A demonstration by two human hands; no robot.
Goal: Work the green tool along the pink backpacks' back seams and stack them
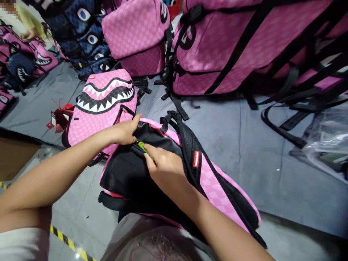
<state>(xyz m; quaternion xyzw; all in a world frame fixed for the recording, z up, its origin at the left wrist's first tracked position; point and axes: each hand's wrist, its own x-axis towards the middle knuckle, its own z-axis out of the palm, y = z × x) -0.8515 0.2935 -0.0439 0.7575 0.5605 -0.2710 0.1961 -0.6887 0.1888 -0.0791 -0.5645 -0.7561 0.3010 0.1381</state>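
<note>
A pink checked backpack (217,185) lies open at the table's edge, its black lining (125,170) turned toward me. My left hand (126,131) is closed on the edge of the lining, near a seam. Just right of it, my right hand (165,165) is closed around a small green tool (141,145) with a touch of orange. Its tip points at the seam beside my left fingers; most of its body is hidden in the hand, so its kind is unclear. Beyond my left wrist lies another pink backpack (100,127) with a shark-mouth print.
Stacked pink backpacks (136,32) and a large pink bag (217,50) with black straps stand at the back. Blue bags (84,36) are piled at the rear left. Red tags (61,117) and clear plastic (326,141) lie on the grey-covered table (261,152). A person (29,23) is far left.
</note>
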